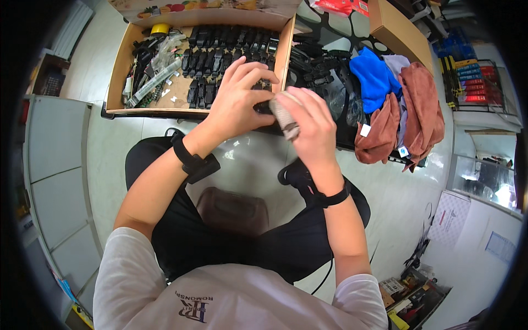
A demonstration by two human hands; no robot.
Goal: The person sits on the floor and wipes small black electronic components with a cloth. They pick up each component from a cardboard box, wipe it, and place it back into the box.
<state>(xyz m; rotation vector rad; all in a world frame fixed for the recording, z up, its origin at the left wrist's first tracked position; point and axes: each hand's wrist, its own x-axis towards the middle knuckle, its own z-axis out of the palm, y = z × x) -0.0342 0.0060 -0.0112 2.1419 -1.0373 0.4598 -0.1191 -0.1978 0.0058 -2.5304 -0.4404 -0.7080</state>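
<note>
Just over the front right corner of an open cardboard box [114, 82], my two hands come together. The thumb and fingers of my left hand [234, 107] curve round a small black part [264, 106], mostly hidden by the fingers. In my right hand [316, 126] is a folded grey-beige cloth [284, 113], closed in the fingers and held against or right beside the black part. Several rows of similar black parts [208, 61] lie in the box behind my left hand. I cannot make out their exact kind.
Loose tools and clear plastic packets [162, 69] fill the box's left side, with a yellow roll [160, 29] behind. Right of it lie black parts [322, 69], a blue cloth [374, 77] and brown cloths [421, 110]. A brown stool [234, 212] stands between my legs.
</note>
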